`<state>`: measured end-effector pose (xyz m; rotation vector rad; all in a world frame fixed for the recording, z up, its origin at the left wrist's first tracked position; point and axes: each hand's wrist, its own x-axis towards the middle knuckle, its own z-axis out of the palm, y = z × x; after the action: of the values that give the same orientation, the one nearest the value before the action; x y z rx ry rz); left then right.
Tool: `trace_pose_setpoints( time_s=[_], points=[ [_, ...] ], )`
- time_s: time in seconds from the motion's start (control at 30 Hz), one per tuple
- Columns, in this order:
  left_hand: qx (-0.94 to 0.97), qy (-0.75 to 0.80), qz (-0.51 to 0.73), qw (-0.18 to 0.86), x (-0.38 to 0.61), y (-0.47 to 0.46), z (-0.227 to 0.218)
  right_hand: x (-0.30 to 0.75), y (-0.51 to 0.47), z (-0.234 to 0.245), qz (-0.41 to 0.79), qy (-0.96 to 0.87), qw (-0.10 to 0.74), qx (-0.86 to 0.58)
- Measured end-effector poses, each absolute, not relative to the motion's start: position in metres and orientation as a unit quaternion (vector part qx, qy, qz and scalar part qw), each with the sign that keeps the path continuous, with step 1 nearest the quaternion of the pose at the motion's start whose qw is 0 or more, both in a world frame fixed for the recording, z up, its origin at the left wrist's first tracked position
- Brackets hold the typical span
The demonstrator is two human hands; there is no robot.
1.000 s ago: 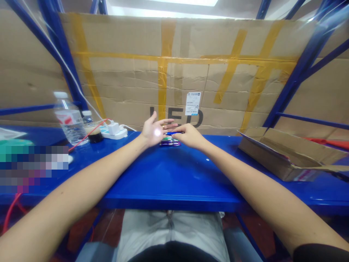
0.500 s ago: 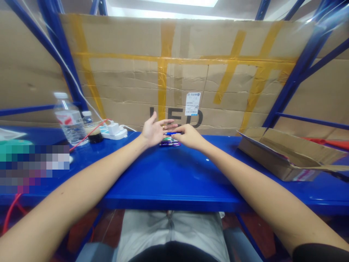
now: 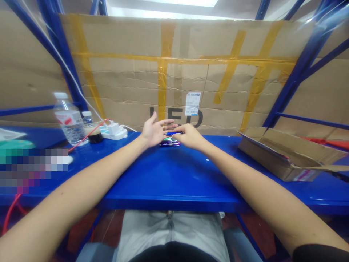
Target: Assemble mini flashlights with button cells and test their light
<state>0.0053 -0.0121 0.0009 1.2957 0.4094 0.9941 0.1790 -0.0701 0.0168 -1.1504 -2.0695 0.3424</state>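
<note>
Over the far middle of the blue table (image 3: 169, 174), my right hand (image 3: 190, 137) pinches a blue pen (image 3: 171, 134) held roughly level. Beside it on the left, my left hand (image 3: 155, 133) is open, palm turned inward and fingers stretched towards the right hand; a ring shows on one finger. The left fingers lie right behind the blue pen, and I cannot tell whether they touch it. Just below both hands, several pens lie side by side on the table, among them a purple pen (image 3: 170, 144). My right fingers partly hide the pens.
An opened cardboard box (image 3: 272, 160) sits on the right. To the left stand a clear water bottle (image 3: 71, 125), a smaller bottle with dark liquid (image 3: 95, 136) and a white power strip (image 3: 114, 133) with cables. A large cardboard sheet (image 3: 131, 80) closes off the back.
</note>
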Motion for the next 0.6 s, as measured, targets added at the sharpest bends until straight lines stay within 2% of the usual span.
trace_pose_setpoints(
  time_s=[0.33,0.6],
  points=[
    [0.588,0.191,0.439,0.652,0.0057,-0.0146,0.0022,0.1790,-0.0706,0.0165,0.122,-0.808,0.363,-0.447],
    [0.544,0.170,0.434,0.697,0.0051,-0.0119,0.0011,0.1798,-0.0691,0.0151,0.110,-0.812,0.363,-0.443]
  ],
)
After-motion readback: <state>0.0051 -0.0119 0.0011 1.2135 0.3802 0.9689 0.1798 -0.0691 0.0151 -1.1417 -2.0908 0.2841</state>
